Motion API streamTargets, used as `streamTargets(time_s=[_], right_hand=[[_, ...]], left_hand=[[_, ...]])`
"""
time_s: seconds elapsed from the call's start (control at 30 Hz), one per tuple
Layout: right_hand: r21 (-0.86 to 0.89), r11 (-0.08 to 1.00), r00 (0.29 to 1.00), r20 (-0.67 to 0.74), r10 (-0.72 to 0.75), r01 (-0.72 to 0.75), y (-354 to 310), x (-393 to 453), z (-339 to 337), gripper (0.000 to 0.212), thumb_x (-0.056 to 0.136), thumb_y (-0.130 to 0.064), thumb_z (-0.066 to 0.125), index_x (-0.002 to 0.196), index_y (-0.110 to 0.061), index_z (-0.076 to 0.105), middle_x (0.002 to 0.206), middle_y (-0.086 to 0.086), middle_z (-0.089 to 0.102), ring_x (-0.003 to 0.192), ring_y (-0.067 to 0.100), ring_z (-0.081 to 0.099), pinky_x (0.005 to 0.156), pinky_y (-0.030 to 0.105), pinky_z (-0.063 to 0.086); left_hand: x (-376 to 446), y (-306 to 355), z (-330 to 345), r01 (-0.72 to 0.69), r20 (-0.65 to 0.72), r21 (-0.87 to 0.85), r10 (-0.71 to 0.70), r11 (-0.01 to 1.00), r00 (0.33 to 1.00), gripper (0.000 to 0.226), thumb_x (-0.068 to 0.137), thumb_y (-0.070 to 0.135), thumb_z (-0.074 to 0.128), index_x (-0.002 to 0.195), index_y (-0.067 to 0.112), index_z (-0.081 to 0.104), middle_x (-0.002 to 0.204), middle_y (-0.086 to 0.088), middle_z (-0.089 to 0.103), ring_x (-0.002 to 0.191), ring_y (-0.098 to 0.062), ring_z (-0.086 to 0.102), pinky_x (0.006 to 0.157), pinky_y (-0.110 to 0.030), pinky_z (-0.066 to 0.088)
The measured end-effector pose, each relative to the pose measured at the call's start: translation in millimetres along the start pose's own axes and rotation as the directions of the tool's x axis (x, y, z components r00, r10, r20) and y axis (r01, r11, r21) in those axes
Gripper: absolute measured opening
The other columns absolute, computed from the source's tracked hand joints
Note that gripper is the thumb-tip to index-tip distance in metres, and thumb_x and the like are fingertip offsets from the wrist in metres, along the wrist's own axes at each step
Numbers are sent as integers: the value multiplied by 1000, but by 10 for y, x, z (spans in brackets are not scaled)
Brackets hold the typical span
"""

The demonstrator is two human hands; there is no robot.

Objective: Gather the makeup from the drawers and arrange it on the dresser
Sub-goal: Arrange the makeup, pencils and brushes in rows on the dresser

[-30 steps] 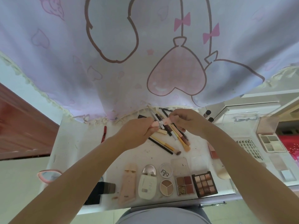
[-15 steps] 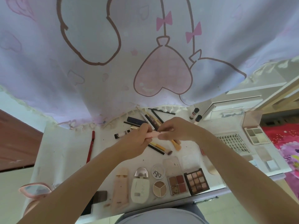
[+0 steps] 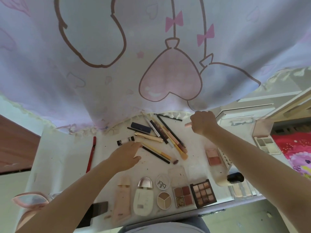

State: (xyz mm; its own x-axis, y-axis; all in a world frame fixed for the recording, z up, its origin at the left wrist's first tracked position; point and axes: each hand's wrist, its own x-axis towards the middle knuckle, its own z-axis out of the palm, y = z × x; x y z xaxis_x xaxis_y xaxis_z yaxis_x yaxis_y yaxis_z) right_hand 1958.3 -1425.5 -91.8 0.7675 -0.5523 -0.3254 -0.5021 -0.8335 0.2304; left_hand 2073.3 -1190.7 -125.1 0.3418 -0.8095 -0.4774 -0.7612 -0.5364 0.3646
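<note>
At worktop far edge, under curtain hem: right hand (image 3: pixel 202 122) now apart from left, fingers curled round pink stick (image 3: pixel 187 125), tip protruding. A second ago both hands met mid-worktop on that stick. Left hand (image 3: pixel 125 157) dropped to worktop (image 3: pixel 67 158) centre, fingers extended, relaxed, holding nothing, tips near loose pencil pile (image 3: pixel 161 140). Judgement: stick ready for placing. Pencils slim, hard, glossy; gold tube (image 3: pixel 149 137) metallic. Palettes (image 3: pixel 202 192) flat, rectangular, along near edge. Curtain (image 3: pixel 151 56) soft fabric.
</note>
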Motion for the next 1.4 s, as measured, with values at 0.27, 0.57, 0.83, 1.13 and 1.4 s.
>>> streamTargets(time_s=[0.27, 0.57, 0.83, 1.13, 1.4], right_hand=[[-257, 966, 997, 83, 8, 14, 31, 412, 301, 29, 89, -12, 49, 112, -24, 62, 109, -5, 61, 108, 16, 53, 94, 26, 33], [-338, 941, 993, 113, 16, 23, -12, 555, 369, 22, 82, -3, 49, 93, -16, 62, 73, -6, 46, 92, 15, 53, 84, 25, 32], [-362, 931, 994, 109, -6, 45, -4, 516, 321, 15, 81, -3, 50, 88, -12, 60, 70, -4, 47, 92, 17, 55, 85, 26, 36], [-260, 955, 987, -45, -157, 140, -180, 254, 238, 24, 88, -6, 41, 106, -9, 57, 107, 4, 56, 104, 21, 50, 90, 31, 39], [-47, 920, 909, -142, -391, 388, -767, -174, 536, 19, 47, -20, 81, 59, -14, 68, 61, 1, 66, 58, 17, 62, 53, 26, 49]], left_hand=[[-14, -352, 37, 107, 17, 38, -108, 993, 994, 45, 97, 28, 41, 139, 15, 31, 139, -3, 39, 122, -18, 44, 100, -26, 37], [42, -525, 85, 150, 49, 6, -151, 989, 987, 44, 97, 27, 41, 138, 16, 33, 132, -4, 45, 118, -17, 48, 97, -25, 39], [46, -573, 105, 147, -1, -11, -147, 989, 989, 37, 96, 25, 42, 131, 13, 41, 127, -4, 48, 114, -18, 49, 94, -25, 40], [128, -606, 221, 204, -94, 24, -201, 979, 975, 34, 94, 23, 44, 127, 13, 43, 128, -5, 46, 119, -21, 44, 97, -30, 41], [223, -532, 311, 301, -116, 96, -290, 949, 950, 33, 96, 23, 41, 126, 12, 42, 128, -6, 47, 118, -22, 46, 91, -31, 44]])
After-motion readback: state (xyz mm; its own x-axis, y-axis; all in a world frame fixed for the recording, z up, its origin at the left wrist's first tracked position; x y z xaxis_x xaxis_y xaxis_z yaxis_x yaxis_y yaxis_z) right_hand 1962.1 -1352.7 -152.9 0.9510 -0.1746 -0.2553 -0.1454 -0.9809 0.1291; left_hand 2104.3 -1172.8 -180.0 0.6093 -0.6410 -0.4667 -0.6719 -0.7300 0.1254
